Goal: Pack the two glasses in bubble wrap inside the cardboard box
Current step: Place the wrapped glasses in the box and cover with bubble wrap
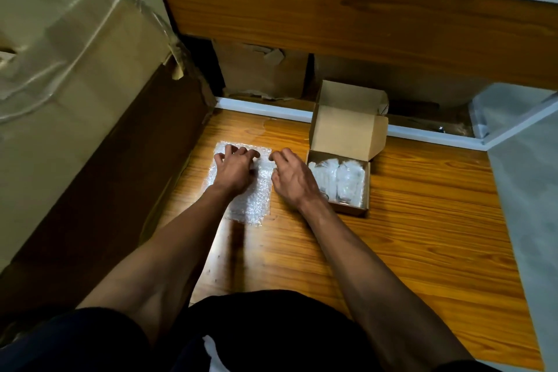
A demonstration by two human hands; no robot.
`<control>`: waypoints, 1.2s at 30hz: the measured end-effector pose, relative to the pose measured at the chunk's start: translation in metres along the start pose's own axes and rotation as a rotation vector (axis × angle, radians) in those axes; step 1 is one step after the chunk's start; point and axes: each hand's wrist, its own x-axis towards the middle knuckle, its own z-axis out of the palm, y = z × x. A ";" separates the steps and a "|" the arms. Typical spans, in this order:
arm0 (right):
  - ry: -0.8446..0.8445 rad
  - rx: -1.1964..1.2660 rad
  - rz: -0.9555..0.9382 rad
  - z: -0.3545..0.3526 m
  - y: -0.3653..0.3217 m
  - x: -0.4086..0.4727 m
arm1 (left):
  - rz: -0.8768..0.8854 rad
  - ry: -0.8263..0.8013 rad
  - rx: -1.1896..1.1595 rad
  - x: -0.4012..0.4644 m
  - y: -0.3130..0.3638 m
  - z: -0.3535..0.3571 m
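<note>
Currently, both wrapped glasses (337,181) are seated in the box (350,211), while spread fingers of the left hand (234,167) and right hand (291,177) press a bubble wrap sheet (246,190) beside the box, which could be knocked.

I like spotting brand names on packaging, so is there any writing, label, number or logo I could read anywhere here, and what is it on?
No readable text anywhere.
Small cardboard box: plain brown, no print showing.
Large carton on the left: only clear tape, no lettering visible.
Bubble wrap sheet and the wrapped glasses: no labels.
White patch on the dark shorts: too cut off to tell whether it is a logo.
</note>
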 end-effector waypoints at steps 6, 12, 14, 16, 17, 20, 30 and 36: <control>-0.145 0.138 0.224 0.010 -0.009 0.014 | 0.048 0.085 -0.328 0.010 -0.015 -0.004; -0.139 0.282 0.363 0.007 0.000 0.030 | 0.040 -0.196 -0.833 0.022 -0.022 -0.026; -0.080 0.417 0.422 -0.002 0.000 0.034 | 0.063 -0.200 -0.871 0.025 -0.021 -0.033; -0.100 0.542 0.479 -0.015 0.001 0.036 | 0.082 -0.197 -0.954 0.027 -0.020 -0.038; -0.125 0.601 0.509 -0.022 0.002 0.036 | 0.098 -0.201 -0.998 0.025 -0.017 -0.043; -0.142 0.793 0.564 -0.046 0.005 0.031 | 0.119 -0.184 -1.094 0.022 -0.007 -0.056; -0.005 1.325 0.688 -0.099 0.017 -0.019 | -0.029 -0.067 -1.464 0.010 0.035 -0.075; 0.271 1.336 0.793 -0.119 0.018 -0.042 | 0.007 -0.119 -1.383 0.000 0.060 -0.075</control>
